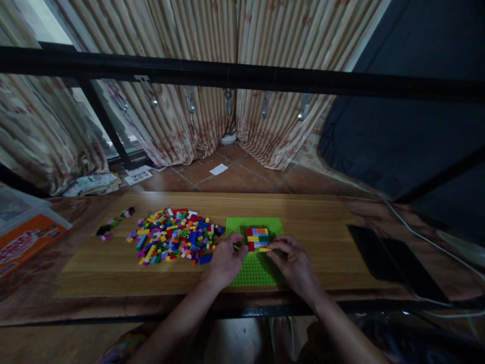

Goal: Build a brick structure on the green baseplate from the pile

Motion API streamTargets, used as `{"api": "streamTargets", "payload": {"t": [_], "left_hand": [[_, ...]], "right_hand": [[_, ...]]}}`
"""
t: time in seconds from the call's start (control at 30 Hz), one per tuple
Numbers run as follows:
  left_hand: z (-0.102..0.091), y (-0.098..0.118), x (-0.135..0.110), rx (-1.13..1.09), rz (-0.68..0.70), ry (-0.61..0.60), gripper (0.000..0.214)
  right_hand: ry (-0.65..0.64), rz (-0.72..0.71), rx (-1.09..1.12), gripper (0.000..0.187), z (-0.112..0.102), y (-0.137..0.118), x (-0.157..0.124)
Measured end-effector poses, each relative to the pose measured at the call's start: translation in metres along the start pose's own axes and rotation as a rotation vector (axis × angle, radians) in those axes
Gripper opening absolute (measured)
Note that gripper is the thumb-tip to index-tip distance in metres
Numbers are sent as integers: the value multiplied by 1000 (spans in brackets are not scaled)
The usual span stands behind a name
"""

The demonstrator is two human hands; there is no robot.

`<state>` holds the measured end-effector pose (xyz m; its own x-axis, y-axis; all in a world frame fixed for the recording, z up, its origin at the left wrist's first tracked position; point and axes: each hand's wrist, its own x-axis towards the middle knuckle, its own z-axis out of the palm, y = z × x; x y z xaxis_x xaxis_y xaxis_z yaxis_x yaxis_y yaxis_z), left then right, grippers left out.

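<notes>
While both hands work over it, a bright green studded plastic baseplate (239,226) lies flat near the front edge of the long wooden bench (322,230), its sides square with that edge. A low block of red, yellow, blue and orange bricks (257,236) sits on the plate's middle, its rows running left to right.

A small yellow brick (264,249) lies along the block's near side, long axis left to right. The right hand (294,260) is curled, fingertips at that brick's right end; whether it pinches or only presses, I cannot tell. The left hand (226,260) is half closed, fingertips beside the block's near-left corner, any hold hidden.

A loose heap of mixed coloured bricks (172,236) spreads just left of the plate, and a flat black tablet (382,258) lies well to the right.
</notes>
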<state>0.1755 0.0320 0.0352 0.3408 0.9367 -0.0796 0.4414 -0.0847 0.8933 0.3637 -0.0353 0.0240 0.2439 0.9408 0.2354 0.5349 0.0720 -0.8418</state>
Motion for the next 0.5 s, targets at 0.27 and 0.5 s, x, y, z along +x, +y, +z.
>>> {"api": "streamTargets", "payload": {"t": [0.27,0.5], "left_hand": [[8,7,2,217,89,122,46],[19,12,5,292,172,155,48]], "right_hand": [[-55,34,41,9,-7,5,7],[-63,63,87,7,-2,1,11]]}}
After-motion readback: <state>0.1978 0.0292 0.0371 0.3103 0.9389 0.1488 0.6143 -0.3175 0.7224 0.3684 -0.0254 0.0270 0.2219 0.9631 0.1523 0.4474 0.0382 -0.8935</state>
